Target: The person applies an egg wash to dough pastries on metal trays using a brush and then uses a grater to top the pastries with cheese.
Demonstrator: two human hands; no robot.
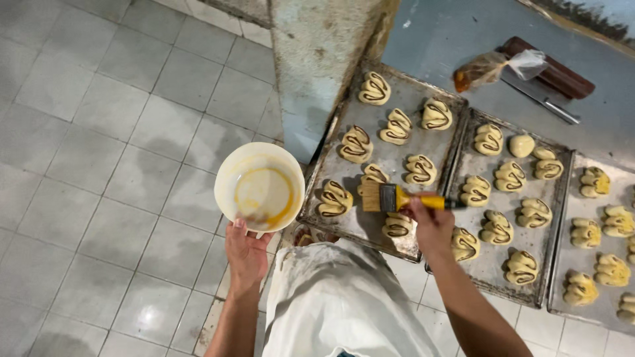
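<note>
My left hand (246,250) holds a cream bowl (233,166) from below, out over the tiled floor; a thin pool of yellow egg wash lies in it. My right hand (430,223) grips the yellow handle of a flat pastry brush (390,197). Its bristles rest over a swirled dough bun (372,176) on the left metal baking tray (360,221). That tray carries several raw buns with dark chocolate swirls, such as one bun (335,198) nearest the bowl.
A second tray (493,264) and a third tray (570,301) of buns sit to the right. Behind them on the blue-grey table lie a plastic bag (493,66), a knife (542,102) and a dark wooden block (549,69). A concrete pillar (317,59) stands at the table's left.
</note>
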